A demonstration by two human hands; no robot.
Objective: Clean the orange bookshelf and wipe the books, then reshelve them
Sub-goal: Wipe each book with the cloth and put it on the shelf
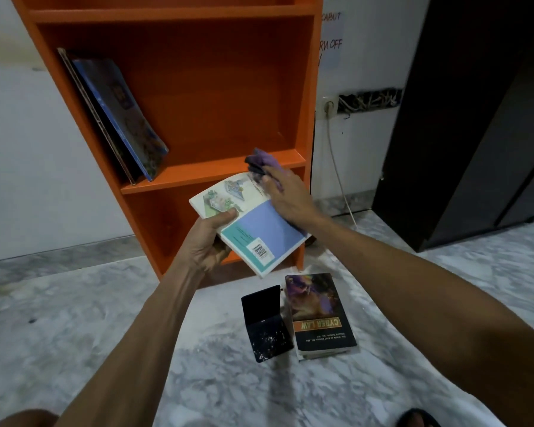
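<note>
A grey-white marbled floor [74, 334] fills the near half of the view and meets a white wall [28, 149] on the far side. A tall dark cabinet [475, 118] stands at the right. The orange bookshelf [213, 87] stands against the wall in the middle, with a few thin books [121, 118] leaning at the left of one shelf. A paperback [259, 232] is held in the air before the lower bay, barcode side up. The left hand [204, 245] grips its left edge, thumb on top and fingers curled beneath. The right hand [287, 195] is closed on a purple cloth [264, 160], pressing it onto the paperback's far right corner. On the floor nearer lies a Cyber Law book [318, 315], with a black case [265, 322] just beside it on the left. Between bookshelf and cabinet, a white cable [336, 167] drops from a socket [330, 105].
</note>
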